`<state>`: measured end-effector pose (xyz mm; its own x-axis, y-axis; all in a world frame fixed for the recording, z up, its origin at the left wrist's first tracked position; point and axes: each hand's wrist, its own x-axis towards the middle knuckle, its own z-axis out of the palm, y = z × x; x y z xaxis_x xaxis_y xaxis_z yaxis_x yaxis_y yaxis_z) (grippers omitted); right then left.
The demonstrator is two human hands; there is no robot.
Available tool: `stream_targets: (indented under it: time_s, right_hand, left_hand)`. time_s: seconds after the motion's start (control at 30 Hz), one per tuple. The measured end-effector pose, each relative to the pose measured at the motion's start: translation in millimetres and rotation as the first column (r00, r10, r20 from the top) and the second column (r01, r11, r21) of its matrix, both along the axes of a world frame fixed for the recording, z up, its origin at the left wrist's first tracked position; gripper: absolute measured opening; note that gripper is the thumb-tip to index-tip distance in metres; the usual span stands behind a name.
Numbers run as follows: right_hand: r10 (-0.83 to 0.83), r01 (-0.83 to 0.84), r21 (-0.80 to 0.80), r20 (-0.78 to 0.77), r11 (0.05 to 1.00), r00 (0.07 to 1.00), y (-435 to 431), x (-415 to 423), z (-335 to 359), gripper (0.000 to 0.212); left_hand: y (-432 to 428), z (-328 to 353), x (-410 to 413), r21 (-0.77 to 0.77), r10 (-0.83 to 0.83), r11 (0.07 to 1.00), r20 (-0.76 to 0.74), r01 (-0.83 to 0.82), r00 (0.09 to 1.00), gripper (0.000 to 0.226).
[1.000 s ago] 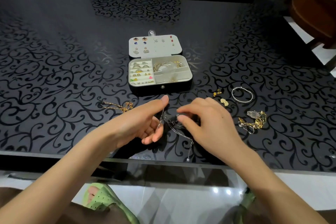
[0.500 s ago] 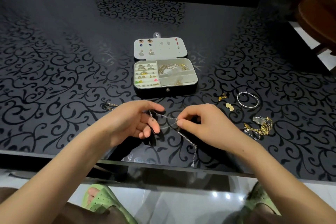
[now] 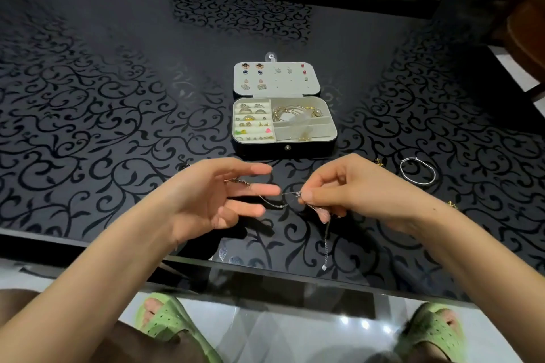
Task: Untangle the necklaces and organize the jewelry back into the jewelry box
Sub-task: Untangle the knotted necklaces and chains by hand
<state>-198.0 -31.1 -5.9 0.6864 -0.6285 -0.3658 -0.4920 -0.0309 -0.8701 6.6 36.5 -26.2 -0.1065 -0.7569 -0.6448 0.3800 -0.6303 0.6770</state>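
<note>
A thin silver necklace (image 3: 275, 204) stretches between my two hands above the table's near edge. My right hand (image 3: 351, 188) pinches it at a small knot, and its tail with a tiny charm (image 3: 324, 267) hangs down. My left hand (image 3: 212, 200) has its fingers spread, with the chain draped over them. Just beyond the hands lies the jewelry box (image 3: 284, 144), its lid folded back, with earrings on the lid panel, rings in the left slots and gold pieces in the right compartments.
A silver bangle (image 3: 418, 174) lies to the right on the black patterned glass table (image 3: 103, 127). Small gold pieces (image 3: 379, 161) sit beside my right hand, and more gold (image 3: 452, 204) peeks out past my right forearm. A brown chair (image 3: 528, 29) stands at far right.
My hands have drawn apart, stretching the silver chain between them. My left hand's fingers have opened out from a curled grip. The view has shifted, bringing the box nearer.
</note>
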Motion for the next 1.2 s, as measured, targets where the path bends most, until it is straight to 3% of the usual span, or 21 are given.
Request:
stream_targets:
  time_s: [0.1,0.27,0.33,0.4,0.5,0.57,0.6,0.7,0.83,0.93,1.07,1.2]
  right_hand:
    - [-0.053,0.052,0.047,0.025,0.998,0.998,-2.8,1.0,-1.7,0.011]
    - [-0.096,0.090,0.115,0.048,0.989,0.994,-7.5,1.1,1.9,0.011]
    - [-0.093,0.089,0.102,0.036,0.991,0.995,-9.7,0.7,3.1,0.012]
    - [-0.076,0.075,0.073,0.017,0.995,0.997,-10.4,1.7,3.2,0.012]
    - [-0.047,0.047,0.036,-0.003,0.998,0.999,-9.7,4.7,2.6,0.013]
    - [-0.018,0.018,0.025,-0.009,1.000,1.000,-9.4,6.1,2.9,0.013]
    - [-0.002,0.002,0.019,-0.012,1.000,1.000,-9.2,6.5,3.2,0.012]
    - [0.037,-0.037,-0.005,-0.017,0.999,0.999,-8.1,7.4,4.1,0.013]
    - [0.041,-0.042,-0.012,-0.015,0.999,0.999,-6.5,6.9,3.2,0.013]
    - [0.037,-0.038,-0.016,-0.028,0.999,0.999,-5.6,6.3,1.8,0.015]
    - [0.030,-0.033,-0.039,-0.059,0.999,0.998,-6.1,2.4,0.3,0.016]
    - [0.044,-0.050,-0.061,-0.087,0.997,0.995,-11.6,-3.4,1.4,0.019]
  left_hand:
    - [2.8,-2.2,2.0,0.037,0.150,0.989,-0.189,-0.146,0.970,0.041]
    - [12.4,-3.2,5.2,0.028,0.178,0.984,-0.195,-0.176,0.965,0.042]
    - [15.3,-1.5,4.8,0.006,0.127,0.992,-0.072,-0.127,0.989,0.039]
    - [17.4,-3.2,3.1,-0.030,0.050,0.999,0.189,-0.046,0.981,0.029]
    - [16.6,-7.0,-3.5,-0.191,0.088,0.981,0.551,0.023,0.830,0.013]
    - [12.1,-7.6,-10.4,-0.364,0.178,0.923,0.691,0.124,0.700,0.010]
    - [8.5,-6.9,-14.9,-0.422,0.187,0.886,0.701,0.190,0.688,0.011]
    - [-0.2,-4.4,-29.4,-0.473,0.056,0.830,0.599,0.296,0.799,0.021]
    - [-3.7,-7.8,-36.6,-0.460,-0.051,0.853,0.398,0.247,0.916,0.012]
    - [-2.9,-13.5,-34.9,-0.424,-0.086,0.863,0.413,0.275,0.907,0.010]
    - [-3.2,-17.4,-32.9,-0.358,-0.106,0.861,0.568,0.361,0.816,0.012]
    - [-8.9,-16.0,-35.7,-0.377,-0.088,0.856,0.566,0.353,0.819,0.005]
